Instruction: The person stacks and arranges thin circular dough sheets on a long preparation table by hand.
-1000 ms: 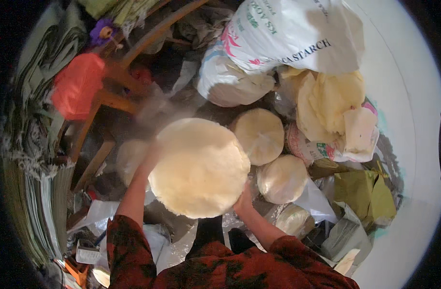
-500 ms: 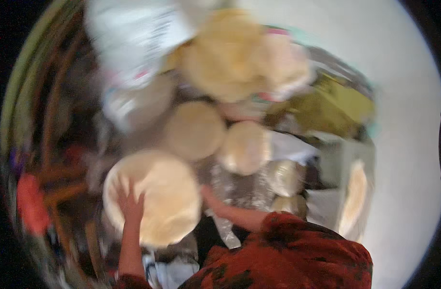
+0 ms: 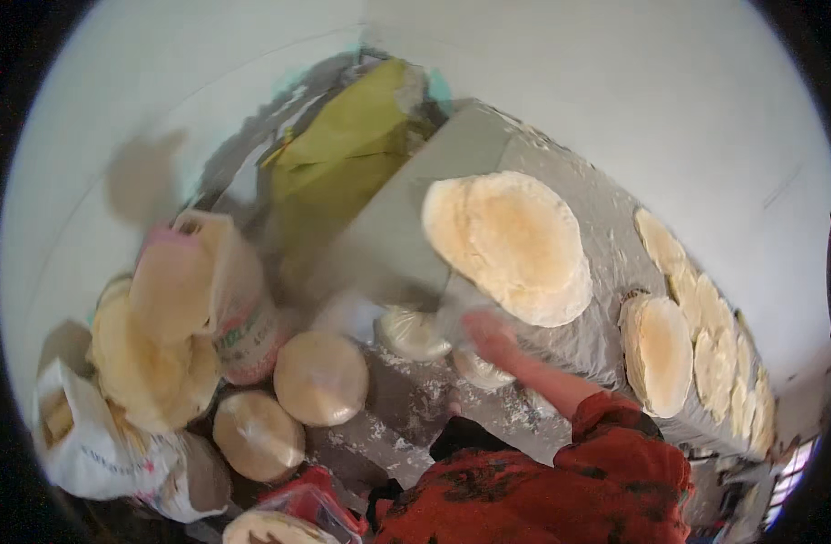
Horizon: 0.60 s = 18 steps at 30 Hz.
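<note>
My right hand [image 3: 490,335] is blurred by motion, so its fingers do not show clearly. It reaches forward over the table's near edge, close to a plastic-wrapped stack of flatbread [image 3: 482,370]. Just beyond it, a pile of large round flatbreads [image 3: 515,240] lies on the grey-covered table [image 3: 461,154]. Another wrapped stack [image 3: 414,334] stands left of the hand. My left hand is out of view. At the bottom edge, part of a round flatbread [image 3: 275,529] shows beside a red and clear plastic bag [image 3: 320,499].
Two bagged flatbread stacks [image 3: 321,378] [image 3: 259,435] stand on the floor at left. Behind them are a filled sack [image 3: 243,299], loose flatbreads [image 3: 152,363] and a white bag [image 3: 93,444]. Yellow-green cloth [image 3: 343,145] lies by the wall. More flatbreads [image 3: 656,354] line the table's right.
The view has swung right, from the floor stacks to the table. My left hand, earlier spread on a large flatbread, has left the view. My right hand now reaches toward the table.
</note>
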Tool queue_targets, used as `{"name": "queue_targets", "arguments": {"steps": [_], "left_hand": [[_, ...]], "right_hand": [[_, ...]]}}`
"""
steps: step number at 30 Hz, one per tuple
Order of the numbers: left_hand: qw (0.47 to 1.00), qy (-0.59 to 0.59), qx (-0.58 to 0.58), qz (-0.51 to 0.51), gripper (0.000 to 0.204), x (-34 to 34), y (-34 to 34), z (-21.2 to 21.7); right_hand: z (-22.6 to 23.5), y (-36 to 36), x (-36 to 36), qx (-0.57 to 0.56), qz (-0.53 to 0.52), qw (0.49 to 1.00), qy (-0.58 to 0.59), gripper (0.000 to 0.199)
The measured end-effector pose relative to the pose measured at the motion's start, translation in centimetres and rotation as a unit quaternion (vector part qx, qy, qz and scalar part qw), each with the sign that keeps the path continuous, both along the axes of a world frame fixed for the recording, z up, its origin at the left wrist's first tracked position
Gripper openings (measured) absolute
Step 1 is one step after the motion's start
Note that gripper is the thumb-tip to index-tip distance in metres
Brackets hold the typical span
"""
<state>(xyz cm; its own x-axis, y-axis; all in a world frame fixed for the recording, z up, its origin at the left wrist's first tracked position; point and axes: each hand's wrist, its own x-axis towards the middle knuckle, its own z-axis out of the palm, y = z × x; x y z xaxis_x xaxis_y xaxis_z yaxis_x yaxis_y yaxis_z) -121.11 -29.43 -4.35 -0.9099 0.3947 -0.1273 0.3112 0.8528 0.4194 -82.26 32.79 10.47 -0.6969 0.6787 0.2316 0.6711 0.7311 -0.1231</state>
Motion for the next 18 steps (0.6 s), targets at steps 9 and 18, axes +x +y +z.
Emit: {"name": "queue_targets", "arguments": {"steps": [9,18], "left_hand": [[0.827,-0.414,0.306,-0.224,0.033,22.8,50.6,15.8],[0.727,-0.580,0.292,-0.221,0.037,28.5,70.6,19.5]], "right_hand": [[1.6,14.7,8.4,-0.028,-0.064,0.997,-0.034,0.063],[2.1,19.4,8.8,-0.130,-0.061,0.990,0.002,0.024]]}}
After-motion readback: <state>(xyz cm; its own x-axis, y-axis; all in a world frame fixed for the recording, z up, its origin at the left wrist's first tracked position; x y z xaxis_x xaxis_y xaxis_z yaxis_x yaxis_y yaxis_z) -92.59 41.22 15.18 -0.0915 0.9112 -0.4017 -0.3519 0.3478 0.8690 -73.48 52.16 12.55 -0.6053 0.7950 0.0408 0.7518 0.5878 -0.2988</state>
